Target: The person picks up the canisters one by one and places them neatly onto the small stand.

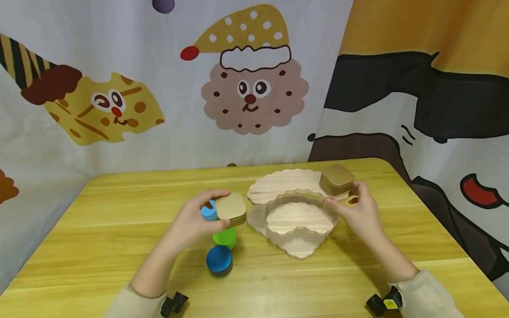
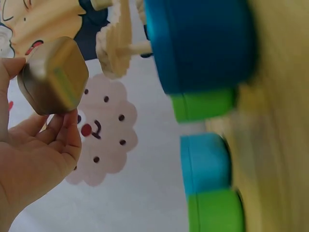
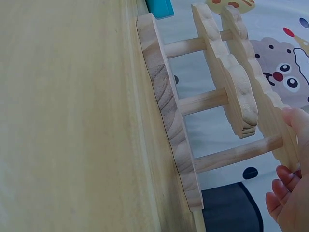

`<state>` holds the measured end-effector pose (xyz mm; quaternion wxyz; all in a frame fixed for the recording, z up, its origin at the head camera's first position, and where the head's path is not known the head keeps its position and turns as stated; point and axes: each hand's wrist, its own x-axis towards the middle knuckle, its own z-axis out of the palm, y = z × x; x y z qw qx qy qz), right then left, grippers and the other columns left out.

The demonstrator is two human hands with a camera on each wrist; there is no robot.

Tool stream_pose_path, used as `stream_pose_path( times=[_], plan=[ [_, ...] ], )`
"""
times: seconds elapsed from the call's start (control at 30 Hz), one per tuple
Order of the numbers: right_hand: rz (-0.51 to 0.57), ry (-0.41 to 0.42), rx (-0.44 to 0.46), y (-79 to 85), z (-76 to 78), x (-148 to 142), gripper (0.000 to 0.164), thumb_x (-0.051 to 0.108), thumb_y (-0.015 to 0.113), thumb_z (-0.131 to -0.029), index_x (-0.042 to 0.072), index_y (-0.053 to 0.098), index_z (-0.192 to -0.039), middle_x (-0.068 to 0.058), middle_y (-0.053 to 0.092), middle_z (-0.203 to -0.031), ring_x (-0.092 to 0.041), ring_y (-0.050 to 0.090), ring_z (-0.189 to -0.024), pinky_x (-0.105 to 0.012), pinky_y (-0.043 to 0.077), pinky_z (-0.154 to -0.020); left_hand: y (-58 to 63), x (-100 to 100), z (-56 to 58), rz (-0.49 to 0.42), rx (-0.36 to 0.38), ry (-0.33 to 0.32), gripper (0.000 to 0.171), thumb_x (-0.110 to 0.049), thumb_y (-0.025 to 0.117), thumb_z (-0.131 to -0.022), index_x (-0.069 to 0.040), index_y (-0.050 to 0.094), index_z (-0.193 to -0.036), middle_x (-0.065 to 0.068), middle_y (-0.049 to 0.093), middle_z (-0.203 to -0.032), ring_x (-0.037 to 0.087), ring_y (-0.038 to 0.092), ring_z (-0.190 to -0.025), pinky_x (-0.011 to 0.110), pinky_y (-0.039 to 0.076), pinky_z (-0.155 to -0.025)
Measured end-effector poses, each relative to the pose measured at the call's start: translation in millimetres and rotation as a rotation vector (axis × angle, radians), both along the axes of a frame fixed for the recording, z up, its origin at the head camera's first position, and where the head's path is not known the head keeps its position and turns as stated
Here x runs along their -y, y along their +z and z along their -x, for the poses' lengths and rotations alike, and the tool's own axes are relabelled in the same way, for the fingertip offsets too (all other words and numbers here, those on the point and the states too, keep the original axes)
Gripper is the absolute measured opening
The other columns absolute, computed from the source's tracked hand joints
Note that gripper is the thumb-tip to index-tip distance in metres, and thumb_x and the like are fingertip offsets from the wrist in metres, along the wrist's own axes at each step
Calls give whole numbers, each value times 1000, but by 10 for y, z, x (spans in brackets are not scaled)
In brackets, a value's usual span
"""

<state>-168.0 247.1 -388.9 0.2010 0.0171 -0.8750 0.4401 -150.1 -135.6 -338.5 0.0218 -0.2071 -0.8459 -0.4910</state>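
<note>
My left hand (image 1: 191, 223) grips a gold rounded-square tin (image 1: 231, 207) by its sides, thumb in front and fingers behind, raised over the table. The left wrist view shows the same gold tin (image 2: 54, 77) tilted. To its right stands a tiered wooden stand (image 1: 281, 182) with scalloped shelves on dowels. On the right end of the top shelf sits a second gold tin (image 1: 337, 179). Beside that tin, my right hand (image 1: 362, 211) pinches the end of the top shelf between thumb and fingers, as the right wrist view also shows.
Near my left hand are a dark blue tin (image 1: 219, 259), a green tin (image 1: 226, 237) and a light blue tin (image 1: 208, 211). Another green tin (image 2: 216, 211) shows in the left wrist view. Behind the wooden table (image 1: 286, 290) hangs a cartoon-printed curtain (image 1: 181, 148).
</note>
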Motion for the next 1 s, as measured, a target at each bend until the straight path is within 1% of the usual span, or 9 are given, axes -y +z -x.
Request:
stream_pose_path(
  times=[0.03,0.17,0.37,0.47,0.6,0.7,0.8,0.93,1.0],
  plan=[
    [0,-1,-1,0,-1,3,65,28,80,-79,-5,43,-121,-14,47,-100,-24,45,-90,-33,37,-76,14,-35,15,-14,1,-8,57,-13,79,-73,-17,61,-127,-3,60,-116,26,49,-95,43,45,-74],
    [4,1,-11,-7,2,9,65,27,80,-79,-5,43,-121,-14,47,-100,-23,44,-89,-35,37,-77,61,-181,90,-58,-27,-51,57,-11,78,-73,-15,61,-127,-5,59,-119,22,49,-97,44,42,-81],
    [2,0,-17,-24,16,7,65,26,81,-78,-4,43,-122,-14,48,-100,-21,44,-89,-35,38,-77,161,-404,164,-28,-57,-81,58,-15,77,-73,-16,61,-128,-9,58,-122,19,49,-99,41,44,-82],
    [9,-1,-26,-27,26,8,65,25,81,-78,-4,44,-122,-14,49,-100,-21,44,-89,-37,38,-77,226,-508,201,-5,-46,-90,59,-19,77,-74,-18,60,-130,-10,57,-124,22,48,-101,39,45,-79],
    [15,1,-40,-26,34,6,64,24,82,-77,-4,44,-121,-14,49,-99,-20,43,-89,-37,39,-77,320,-641,263,-9,-16,-109,59,-21,76,-75,-21,59,-131,-11,56,-123,24,46,-101,35,46,-59],
    [12,-3,-45,-23,32,2,64,23,82,-77,-4,44,-121,-13,48,-98,-19,43,-89,-34,39,-76,393,-741,317,-31,-1,-125,58,-21,76,-74,-23,60,-129,-10,57,-118,22,46,-97,34,44,-54],
    [9,-7,-40,-22,27,0,64,23,82,-77,-4,44,-121,-14,48,-99,-19,43,-89,-33,39,-77,459,-830,372,-47,-1,-135,57,-20,76,-73,-25,61,-128,-9,58,-115,22,47,-94,34,45,-60],
    [3,-3,-32,-19,18,7,64,24,81,-78,-5,43,-121,-15,50,-100,-21,44,-91,-36,38,-78,514,-944,458,-57,-3,-147,57,-17,74,-73,-22,61,-128,-6,59,-110,23,50,-89,35,46,-63],
    [2,-2,-30,-20,15,8,63,24,81,-78,-4,43,-120,-15,50,-101,-20,44,-91,-37,39,-78,521,-1005,508,-52,-5,-154,57,-16,73,-73,-21,61,-129,-5,59,-109,21,51,-90,34,47,-67]
  ],
)
